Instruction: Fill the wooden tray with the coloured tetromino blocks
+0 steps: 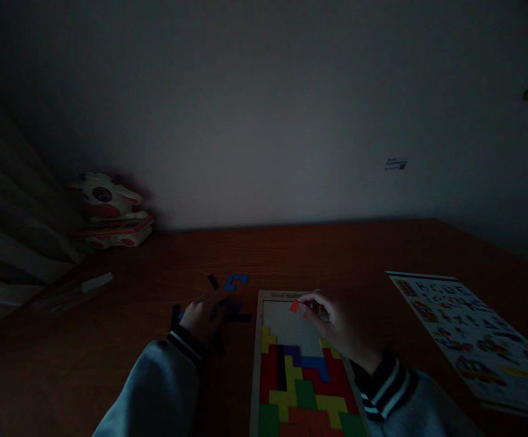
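Note:
My right hand [330, 318] pinches a small orange-red puzzle block [294, 306] between thumb and fingertips, over the bare upper part of a wooden puzzle board [278, 317]. Red, yellow, green, blue, orange and black blocks fill the board's lower part, fitted side by side. To the board's left, my left hand [203, 315] lies low among loose pieces, palm down, its fingers extended but dim. Near it are a black bar piece [240, 317], a smaller black piece [213, 281] and a blue piece [236, 280]. Shadow and the hand partly hide other dark pieces.
A printed sheet [468, 340] with colourful pictures lies on the wooden table [318, 252] at the right. A cow-shaped toy [111, 209] stands at the back left by a curtain [13, 224]. A pale strip [97, 281] lies on the table's left side.

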`<move>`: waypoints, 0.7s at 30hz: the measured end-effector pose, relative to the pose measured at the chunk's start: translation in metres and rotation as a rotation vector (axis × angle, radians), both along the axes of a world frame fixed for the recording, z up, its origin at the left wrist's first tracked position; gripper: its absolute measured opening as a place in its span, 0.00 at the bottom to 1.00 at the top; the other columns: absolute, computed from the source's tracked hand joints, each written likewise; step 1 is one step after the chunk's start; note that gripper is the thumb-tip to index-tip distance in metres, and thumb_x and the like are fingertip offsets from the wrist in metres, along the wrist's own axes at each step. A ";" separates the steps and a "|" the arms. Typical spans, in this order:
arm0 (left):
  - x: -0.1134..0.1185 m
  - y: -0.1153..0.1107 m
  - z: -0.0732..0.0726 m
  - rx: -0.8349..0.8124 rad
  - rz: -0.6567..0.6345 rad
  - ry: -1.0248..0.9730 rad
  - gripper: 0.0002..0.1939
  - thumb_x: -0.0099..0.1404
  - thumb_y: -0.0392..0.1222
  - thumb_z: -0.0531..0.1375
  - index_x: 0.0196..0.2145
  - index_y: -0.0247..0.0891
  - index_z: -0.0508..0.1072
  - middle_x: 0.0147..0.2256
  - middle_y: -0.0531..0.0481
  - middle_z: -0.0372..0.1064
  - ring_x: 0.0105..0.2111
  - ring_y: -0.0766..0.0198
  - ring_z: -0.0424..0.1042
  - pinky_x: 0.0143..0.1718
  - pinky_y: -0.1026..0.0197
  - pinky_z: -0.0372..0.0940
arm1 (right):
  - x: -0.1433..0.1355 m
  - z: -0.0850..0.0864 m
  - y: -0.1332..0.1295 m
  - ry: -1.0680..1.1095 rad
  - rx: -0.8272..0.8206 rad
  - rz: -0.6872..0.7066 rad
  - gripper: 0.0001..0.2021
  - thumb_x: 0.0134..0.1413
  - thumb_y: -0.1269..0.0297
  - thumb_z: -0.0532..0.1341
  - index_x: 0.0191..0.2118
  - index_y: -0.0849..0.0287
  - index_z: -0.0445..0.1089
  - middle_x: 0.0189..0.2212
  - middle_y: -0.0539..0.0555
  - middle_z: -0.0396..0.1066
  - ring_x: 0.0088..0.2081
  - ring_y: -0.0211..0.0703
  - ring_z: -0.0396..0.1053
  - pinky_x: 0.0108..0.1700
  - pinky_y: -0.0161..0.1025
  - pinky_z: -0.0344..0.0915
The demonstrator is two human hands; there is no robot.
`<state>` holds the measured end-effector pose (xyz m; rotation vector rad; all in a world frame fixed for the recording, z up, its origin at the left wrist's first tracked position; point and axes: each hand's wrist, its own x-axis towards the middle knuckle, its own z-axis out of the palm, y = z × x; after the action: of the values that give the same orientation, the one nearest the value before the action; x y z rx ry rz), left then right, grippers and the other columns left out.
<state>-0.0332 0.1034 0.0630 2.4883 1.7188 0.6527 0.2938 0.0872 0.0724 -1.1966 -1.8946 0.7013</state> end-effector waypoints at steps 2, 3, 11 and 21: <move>0.000 0.001 -0.001 -0.005 0.000 -0.021 0.15 0.63 0.42 0.54 0.45 0.45 0.75 0.44 0.51 0.76 0.44 0.57 0.75 0.46 0.55 0.69 | 0.000 0.001 0.000 -0.005 -0.001 0.003 0.09 0.61 0.60 0.55 0.40 0.53 0.72 0.32 0.51 0.73 0.34 0.40 0.70 0.37 0.36 0.66; -0.001 0.002 -0.002 -0.011 0.001 -0.033 0.14 0.64 0.43 0.54 0.44 0.45 0.75 0.44 0.52 0.76 0.43 0.57 0.75 0.46 0.55 0.69 | 0.000 0.002 -0.001 -0.007 -0.003 0.007 0.09 0.61 0.60 0.55 0.40 0.53 0.72 0.32 0.51 0.73 0.34 0.40 0.70 0.37 0.36 0.66; 0.000 0.001 -0.002 -0.045 0.013 -0.097 0.15 0.61 0.42 0.56 0.45 0.43 0.74 0.42 0.50 0.77 0.40 0.58 0.76 0.41 0.59 0.71 | 0.001 -0.001 0.000 -0.014 -0.016 0.002 0.09 0.61 0.59 0.56 0.40 0.53 0.71 0.33 0.50 0.73 0.34 0.40 0.70 0.37 0.36 0.66; 0.000 0.002 -0.002 -0.094 0.021 -0.108 0.19 0.59 0.42 0.57 0.48 0.43 0.72 0.42 0.50 0.77 0.43 0.56 0.75 0.44 0.56 0.70 | 0.000 0.005 -0.002 -0.019 -0.014 0.000 0.08 0.61 0.60 0.56 0.39 0.54 0.71 0.32 0.51 0.73 0.33 0.40 0.70 0.37 0.36 0.66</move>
<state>-0.0328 0.1051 0.0609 2.3309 1.6984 0.6779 0.2937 0.0855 0.0771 -1.2157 -1.9082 0.7072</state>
